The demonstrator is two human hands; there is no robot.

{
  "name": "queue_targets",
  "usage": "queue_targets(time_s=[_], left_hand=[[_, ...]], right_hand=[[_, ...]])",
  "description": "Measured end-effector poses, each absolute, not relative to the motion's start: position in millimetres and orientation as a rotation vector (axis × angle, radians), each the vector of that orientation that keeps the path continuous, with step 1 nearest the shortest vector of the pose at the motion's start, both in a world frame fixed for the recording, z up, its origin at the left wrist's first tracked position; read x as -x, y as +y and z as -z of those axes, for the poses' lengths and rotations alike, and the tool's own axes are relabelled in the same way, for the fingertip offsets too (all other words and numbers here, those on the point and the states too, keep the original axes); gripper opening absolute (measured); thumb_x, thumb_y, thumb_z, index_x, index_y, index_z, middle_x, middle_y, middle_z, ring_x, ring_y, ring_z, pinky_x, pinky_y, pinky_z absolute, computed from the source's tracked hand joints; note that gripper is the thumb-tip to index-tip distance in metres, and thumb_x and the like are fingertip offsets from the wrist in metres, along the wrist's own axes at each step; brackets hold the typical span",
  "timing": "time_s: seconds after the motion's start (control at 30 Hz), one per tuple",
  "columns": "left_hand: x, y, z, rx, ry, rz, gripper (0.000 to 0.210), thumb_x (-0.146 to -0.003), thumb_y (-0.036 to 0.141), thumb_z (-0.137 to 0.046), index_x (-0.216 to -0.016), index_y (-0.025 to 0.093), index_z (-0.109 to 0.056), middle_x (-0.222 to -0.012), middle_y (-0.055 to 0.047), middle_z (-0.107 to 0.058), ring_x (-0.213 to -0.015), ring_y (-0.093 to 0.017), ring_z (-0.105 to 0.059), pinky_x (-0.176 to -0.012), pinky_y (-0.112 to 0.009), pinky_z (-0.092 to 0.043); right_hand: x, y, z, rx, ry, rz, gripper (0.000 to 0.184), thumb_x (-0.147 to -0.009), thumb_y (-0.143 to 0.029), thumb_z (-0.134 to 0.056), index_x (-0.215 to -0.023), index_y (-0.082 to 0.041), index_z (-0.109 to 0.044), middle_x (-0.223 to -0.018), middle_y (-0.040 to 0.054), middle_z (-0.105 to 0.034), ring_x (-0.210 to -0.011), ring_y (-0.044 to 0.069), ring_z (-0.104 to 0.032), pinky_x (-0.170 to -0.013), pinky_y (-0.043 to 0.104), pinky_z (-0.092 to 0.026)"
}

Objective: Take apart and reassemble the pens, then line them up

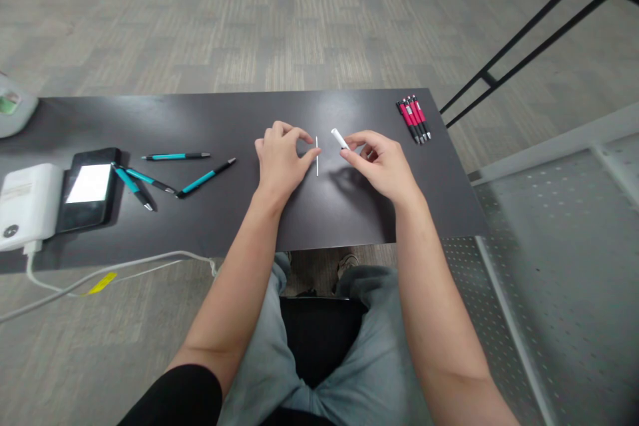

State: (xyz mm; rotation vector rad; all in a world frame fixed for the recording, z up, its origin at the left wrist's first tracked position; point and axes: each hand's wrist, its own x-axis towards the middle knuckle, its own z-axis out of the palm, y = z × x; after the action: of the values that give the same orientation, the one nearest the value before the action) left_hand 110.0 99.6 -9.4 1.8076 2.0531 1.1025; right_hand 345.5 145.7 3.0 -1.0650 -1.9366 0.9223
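My left hand (282, 158) pinches a thin white rod (317, 168) between thumb and index finger; it points away from me, a little above the dark desk. To its right, my right hand (379, 163) is closed on a short white tube (339, 138), gripped at its near end by thumb and fingers. The tube tilts toward the left, apart from the rod. A small dark bit shows at the thumb of my right hand; I cannot make out what it is.
On the dark desk (239, 229), several pink-and-black pens (414, 120) lie side by side at right. Several teal-and-black pens (206, 178) are scattered at left, near a black device (90, 190) with a lit screen. A white box (30, 206) has a cable (124, 261) hanging past the front edge.
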Motion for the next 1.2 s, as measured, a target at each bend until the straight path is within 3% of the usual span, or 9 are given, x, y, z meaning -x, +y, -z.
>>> queue_targets(time_s=[0.13, 0.27, 0.43, 0.63, 0.77, 0.87, 1.03, 1.2], left_hand=[[-117.8, 92.1, 10.6, -1.929, 2.177, -0.908, 0.025, -0.09, 0.039, -0.104, -0.091, 0.026, -0.083, -0.134, -0.018, -0.072, -0.134, -0.048, -0.06, -0.117, -0.068, -0.046], [-123.2, 88.0, 6.1, -1.998, 2.157, -0.817, 0.027, -0.092, 0.042, -0.102, -0.082, 0.024, -0.085, -0.125, -0.018, -0.073, -0.133, -0.051, -0.059, -0.118, -0.073, -0.044], [-126.9, 83.7, 7.6, -2.056, 2.062, -0.729, 0.027, -0.096, 0.033, -0.096, -0.076, 0.024, -0.08, -0.111, -0.017, -0.077, -0.127, -0.051, -0.062, -0.118, -0.074, -0.042], [-117.6, 87.2, 12.3, -1.918, 2.006, -0.934, 0.019, -0.101, 0.023, -0.085, -0.085, 0.027, -0.073, -0.092, -0.01, -0.08, -0.104, -0.04, -0.07, -0.118, -0.069, -0.046], [-97.2, 101.7, 7.1, -1.637, 1.66, -1.271, 0.007, -0.103, 0.028, -0.084, -0.107, 0.029, -0.078, -0.098, -0.004, -0.083, -0.091, -0.027, -0.074, -0.102, -0.047, -0.058], [-86.4, 109.2, 0.1, -1.446, 1.443, -1.478, 0.016, -0.108, 0.039, -0.083, -0.119, 0.029, -0.079, -0.108, -0.005, -0.085, -0.094, -0.023, -0.079, -0.089, -0.037, -0.062], [-87.7, 107.0, -9.5, -1.304, 1.396, -1.562, 0.029, -0.109, 0.054, -0.088, -0.118, 0.029, -0.076, -0.112, -0.006, -0.088, -0.098, -0.022, -0.084, -0.083, -0.034, -0.066], [-95.7, 105.8, -8.5, -1.321, 1.38, -1.54, 0.033, -0.108, 0.058, -0.09, -0.112, 0.029, -0.074, -0.114, -0.007, -0.089, -0.102, -0.024, -0.086, -0.091, -0.038, -0.071]], right_hand=[[-347.7, 146.5, -2.3, 1.068, -1.911, -0.92, 0.022, -0.098, -0.048, -0.091, -0.111, -0.031, -0.089, -0.102, 0.0026, -0.083, -0.074, 0.02, -0.059, -0.073, 0.038, -0.054], [-350.7, 147.3, -4.2, 1.069, -1.891, -0.905, 0.024, -0.097, -0.05, -0.092, -0.11, -0.03, -0.088, -0.101, 0.0025, -0.083, -0.075, 0.021, -0.061, -0.074, 0.038, -0.054], [-357.9, 149.9, -6.5, 1.078, -1.837, -0.885, 0.032, -0.094, -0.057, -0.094, -0.108, -0.029, -0.087, -0.098, 0.0022, -0.082, -0.072, 0.019, -0.058, -0.073, 0.038, -0.054], [-368.0, 152.9, -5.1, 1.092, -1.793, -0.861, 0.037, -0.092, -0.063, -0.094, -0.107, -0.03, -0.086, -0.097, 0.0018, -0.081, -0.07, 0.019, -0.056, -0.07, 0.037, -0.051], [-368.2, 152.3, -4.0, 1.102, -1.823, -0.857, 0.034, -0.094, -0.059, -0.094, -0.109, -0.03, -0.086, -0.099, 0.0026, -0.081, -0.072, 0.02, -0.057, -0.072, 0.038, -0.053], [-362.5, 150.0, -5.0, 1.084, -1.926, -0.868, 0.024, -0.096, -0.05, -0.092, -0.11, -0.031, -0.088, -0.101, 0.0032, -0.082, -0.074, 0.021, -0.059, -0.075, 0.039, -0.054], [-349.9, 146.7, -6.8, 1.012, -2.05, -0.902, 0.013, -0.099, -0.039, -0.088, -0.111, -0.033, -0.091, -0.1, 0.0028, -0.081, -0.074, 0.022, -0.058, -0.077, 0.041, -0.054], [-344.2, 146.2, -5.2, 1.002, -2.081, -0.913, 0.016, -0.101, -0.042, -0.087, -0.114, -0.034, -0.091, -0.1, 0.0029, -0.082, -0.075, 0.023, -0.059, -0.077, 0.041, -0.055]])
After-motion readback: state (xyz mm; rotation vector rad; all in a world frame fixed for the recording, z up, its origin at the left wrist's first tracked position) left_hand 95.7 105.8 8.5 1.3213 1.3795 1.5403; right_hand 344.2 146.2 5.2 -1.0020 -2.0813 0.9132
